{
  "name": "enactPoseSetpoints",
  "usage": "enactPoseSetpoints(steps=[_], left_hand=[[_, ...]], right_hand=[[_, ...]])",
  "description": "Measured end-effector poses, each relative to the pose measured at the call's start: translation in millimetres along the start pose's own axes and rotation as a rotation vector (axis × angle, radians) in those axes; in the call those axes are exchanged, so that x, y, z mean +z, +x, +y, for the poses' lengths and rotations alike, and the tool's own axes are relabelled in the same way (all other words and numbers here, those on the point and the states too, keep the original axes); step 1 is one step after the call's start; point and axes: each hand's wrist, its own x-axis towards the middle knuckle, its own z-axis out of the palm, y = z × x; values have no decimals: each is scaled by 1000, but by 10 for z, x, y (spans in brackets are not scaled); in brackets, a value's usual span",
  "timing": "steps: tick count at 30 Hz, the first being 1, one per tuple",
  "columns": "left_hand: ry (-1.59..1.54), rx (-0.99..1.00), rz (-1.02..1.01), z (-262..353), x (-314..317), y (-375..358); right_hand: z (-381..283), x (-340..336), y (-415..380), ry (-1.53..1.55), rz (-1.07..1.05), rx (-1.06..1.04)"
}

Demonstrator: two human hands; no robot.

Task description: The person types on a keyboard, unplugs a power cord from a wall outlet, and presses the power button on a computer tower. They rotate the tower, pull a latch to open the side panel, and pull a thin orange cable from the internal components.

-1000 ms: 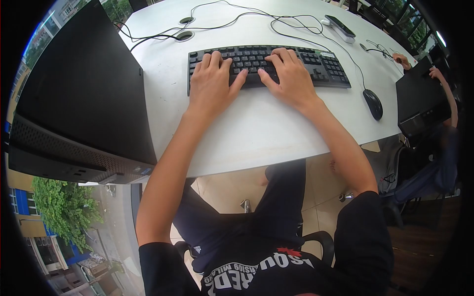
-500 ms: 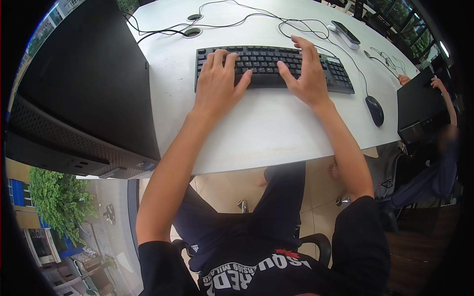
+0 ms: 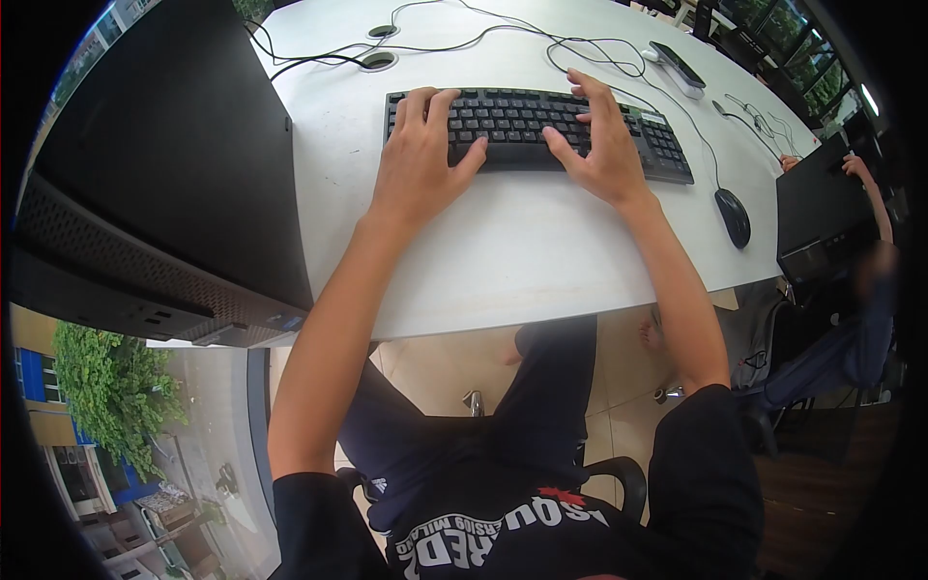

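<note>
A black computer keyboard (image 3: 517, 126) lies across the white desk in front of me. My left hand (image 3: 418, 159) rests over its left end, fingers curved onto the keys and thumb reaching to the lower edge. Over the right-middle keys is my right hand (image 3: 604, 150), its fingers pointing forward and the thumb apart from them. Neither hand holds anything. Some keys are hidden beneath the fingers. To the right of the keyboard lies a black wired mouse (image 3: 733, 217), touched by neither hand.
A large black computer case (image 3: 164, 164) stands at the left. Loose cables (image 3: 493, 31) cross the back of the desk (image 3: 503, 251). A dark phone-like device (image 3: 677, 66) lies behind the keyboard. At right, another person's hand (image 3: 855, 166) is at a second black case (image 3: 822, 208).
My left hand has shifted slightly up and left over the keys, its fingers reaching further forward. My right hand stays nearly in place, with small finger movement.
</note>
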Motion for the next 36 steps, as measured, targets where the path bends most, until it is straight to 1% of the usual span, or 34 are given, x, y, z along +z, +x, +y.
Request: enactPoseSetpoints(steps=[2, 5, 8, 11, 14, 17, 20, 23, 26, 29, 32, 36], left_hand=[[-18, -29, -10, 5, -7, -2], [-2, 5, 12, -14, -13, 4], [-43, -45, -6, -16, -22, 13], [-55, -71, -31, 16, -52, 25], [-3, -25, -51, -9, -47, 22], [38, 17, -77, 4, -80, 34], [52, 67, -35, -6, -67, 27], [70, 14, -73, -10, -44, 3], [99, 56, -38, -13, 6, 17], [182, 68, -56, 40, 24, 38], [274, 116, -29, 39, 102, 18], [273, 73, -101, 79, 115, 35]], right_hand=[[-4, 32, -15, -63, -28, -5], [-31, 15, -4, -58, -43, 31], [-19, 27, -25, -35, -68, 79], [-34, 50, -28, -52, -63, 63], [-46, 62, -29, -85, -38, 17], [-70, 50, -41, -101, -91, 52], [-90, 46, -41, -96, -92, 67], [-127, 55, -40, -155, -93, 54], [-155, 79, -25, -230, -153, 2], [-184, 135, -24, -237, -106, 8], [-189, 161, -22, -239, -101, 26], [-215, 169, -41, -245, -93, 7]])
